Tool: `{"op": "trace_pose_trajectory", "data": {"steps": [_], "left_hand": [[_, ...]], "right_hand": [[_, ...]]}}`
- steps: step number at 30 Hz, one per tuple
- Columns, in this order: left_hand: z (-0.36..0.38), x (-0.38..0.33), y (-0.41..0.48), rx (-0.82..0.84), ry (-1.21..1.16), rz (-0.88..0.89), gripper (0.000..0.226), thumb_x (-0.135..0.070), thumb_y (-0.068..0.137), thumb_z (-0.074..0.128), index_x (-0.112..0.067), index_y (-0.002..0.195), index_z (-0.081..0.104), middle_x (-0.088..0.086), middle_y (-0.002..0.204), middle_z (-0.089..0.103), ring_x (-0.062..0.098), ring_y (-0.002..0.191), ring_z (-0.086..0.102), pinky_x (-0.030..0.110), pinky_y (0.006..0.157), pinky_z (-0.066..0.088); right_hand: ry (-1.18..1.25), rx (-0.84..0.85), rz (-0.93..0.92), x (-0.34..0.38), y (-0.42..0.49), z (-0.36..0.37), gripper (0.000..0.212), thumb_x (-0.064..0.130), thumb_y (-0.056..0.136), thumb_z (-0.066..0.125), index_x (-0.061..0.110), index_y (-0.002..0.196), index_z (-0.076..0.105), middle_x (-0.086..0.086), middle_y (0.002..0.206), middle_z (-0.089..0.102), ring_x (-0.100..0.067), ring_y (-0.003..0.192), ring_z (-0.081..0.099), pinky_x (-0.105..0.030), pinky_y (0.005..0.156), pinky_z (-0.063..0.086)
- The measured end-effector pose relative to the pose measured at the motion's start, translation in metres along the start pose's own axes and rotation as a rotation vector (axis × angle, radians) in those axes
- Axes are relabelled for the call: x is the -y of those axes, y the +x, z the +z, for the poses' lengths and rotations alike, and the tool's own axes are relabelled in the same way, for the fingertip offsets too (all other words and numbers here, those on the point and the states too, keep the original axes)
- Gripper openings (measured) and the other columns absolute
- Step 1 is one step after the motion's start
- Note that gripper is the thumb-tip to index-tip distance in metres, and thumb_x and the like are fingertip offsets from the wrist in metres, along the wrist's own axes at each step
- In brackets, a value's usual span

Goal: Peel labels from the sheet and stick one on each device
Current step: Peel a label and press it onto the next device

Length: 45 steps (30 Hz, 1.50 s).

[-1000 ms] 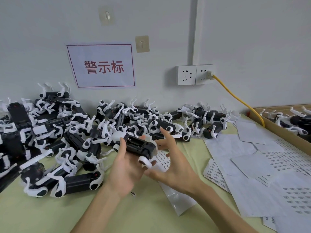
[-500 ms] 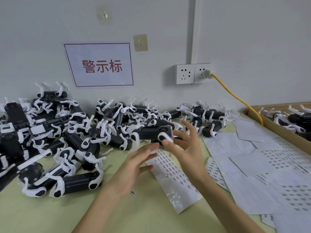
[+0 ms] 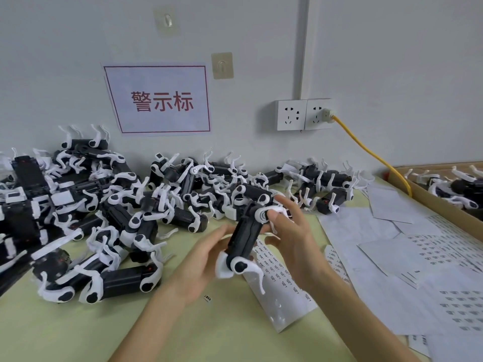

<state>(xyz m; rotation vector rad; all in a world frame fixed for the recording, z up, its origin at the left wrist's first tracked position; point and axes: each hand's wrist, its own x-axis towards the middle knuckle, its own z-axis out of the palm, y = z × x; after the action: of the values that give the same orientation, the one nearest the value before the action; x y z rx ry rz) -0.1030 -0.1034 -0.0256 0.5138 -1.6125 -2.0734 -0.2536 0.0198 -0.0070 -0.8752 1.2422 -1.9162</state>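
Pinching the upper end of one black-and-white device [image 3: 247,236], the right hand [image 3: 295,246] is pressing its thumb on the round white joint while its fingers are wrapping round behind. The left hand [image 3: 201,262] is steadying the lower end from the side. Its fingers are running behind the body, but blur is hiding whether they are curling round it, so I cannot tell how firm that hold is. The device is standing steeply tilted between the two hands, one long black face turned toward the camera, probably so that a bare face is on show for a label.

It is hanging directly over the label sheet [image 3: 283,280], which is lying on the table [image 3: 78,330] within easy reach for the next peel. One loose label [image 3: 207,298] is sitting on the table just beside the left wrist. The pile of devices [image 3: 117,205] is crowding the left and back, with spent sheets [image 3: 392,244] to the right.

Compared with half a second ago, the device is nearer the body. Then it was lying level at the pile's edge in the right fingertips alone, and the left hand was open beneath it.
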Motion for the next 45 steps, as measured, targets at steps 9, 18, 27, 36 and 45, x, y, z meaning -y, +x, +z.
{"op": "trace_pose_trajectory", "data": {"steps": [9, 18, 27, 36, 45], "left_hand": [[0.010, -0.001, -0.004, 0.026, 0.059, 0.044, 0.048, -0.057, 0.082, 0.075, -0.026, 0.118, 0.074, 0.018, 0.123, 0.072, 0.040, 0.118, 0.067, 0.047, 0.104, 0.053], [0.010, -0.001, -0.004, -0.070, -0.005, 0.071, 0.045, -0.047, 0.086, 0.065, -0.015, 0.117, 0.074, 0.019, 0.121, 0.072, 0.028, 0.105, 0.067, 0.034, 0.084, 0.054], [0.014, 0.003, -0.003, -0.038, 0.002, 0.093, 0.039, -0.038, 0.088, 0.072, -0.022, 0.124, 0.072, 0.015, 0.123, 0.072, 0.027, 0.104, 0.072, 0.031, 0.074, 0.058], [0.013, 0.006, -0.002, -0.063, 0.025, 0.074, 0.044, -0.040, 0.085, 0.075, -0.019, 0.124, 0.070, 0.014, 0.120, 0.074, 0.026, 0.099, 0.073, 0.032, 0.072, 0.059], [0.015, 0.009, -0.001, -0.109, 0.054, 0.084, 0.046, -0.038, 0.082, 0.073, -0.017, 0.123, 0.068, 0.012, 0.115, 0.075, 0.026, 0.100, 0.073, 0.032, 0.073, 0.059]], "right_hand": [[-0.056, -0.088, -0.004, 0.001, 0.004, 0.000, 0.058, 0.033, 0.076, 0.082, 0.032, 0.129, 0.060, 0.004, 0.113, 0.074, -0.012, 0.100, 0.073, -0.033, 0.084, 0.055], [-0.059, -0.099, -0.025, 0.014, 0.005, -0.011, 0.014, 0.007, 0.097, 0.060, 0.012, 0.090, 0.071, -0.005, 0.081, 0.069, -0.017, 0.070, 0.059, -0.026, 0.066, 0.046], [-0.272, 0.068, -0.082, 0.002, 0.001, 0.000, 0.018, 0.015, 0.096, 0.070, 0.023, 0.080, 0.072, -0.005, 0.084, 0.065, -0.020, 0.084, 0.060, -0.031, 0.074, 0.047], [-0.391, 0.120, -0.149, -0.002, 0.002, 0.000, 0.014, 0.015, 0.102, 0.061, 0.013, 0.089, 0.066, -0.009, 0.081, 0.064, -0.019, 0.080, 0.060, -0.030, 0.075, 0.048], [-0.502, 0.098, -0.186, -0.005, 0.004, -0.001, 0.014, 0.021, 0.100, 0.064, 0.019, 0.086, 0.068, 0.010, 0.079, 0.068, -0.009, 0.076, 0.063, -0.033, 0.075, 0.051]]}}
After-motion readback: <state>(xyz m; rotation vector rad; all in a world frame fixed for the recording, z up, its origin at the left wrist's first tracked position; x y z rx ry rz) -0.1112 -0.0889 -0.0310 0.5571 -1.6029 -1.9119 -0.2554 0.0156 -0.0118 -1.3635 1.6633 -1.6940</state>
